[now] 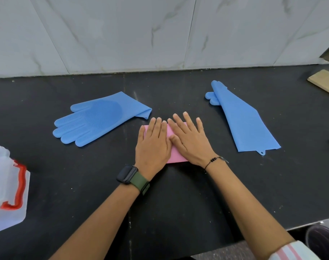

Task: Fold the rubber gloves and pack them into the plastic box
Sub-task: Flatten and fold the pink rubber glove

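Fingers (pixel 188 119) of both hands flat, extended, pressing folded pink glove (pixel 174 147) on black surface (pixel 178 194); nothing gripped. Left of pink glove: blue glove (pixel 96 117), flat, ribbed palm up. Right of it: second blue glove (pixel 242 119), folded lengthwise. Far left: clear plastic box (pixel 6 184), red latch.

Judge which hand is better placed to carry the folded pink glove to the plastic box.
Left, probably. The plastic box sits at the counter's left edge, on the left hand's side; the right hand would have to cross over. Both press flat on the pink glove.
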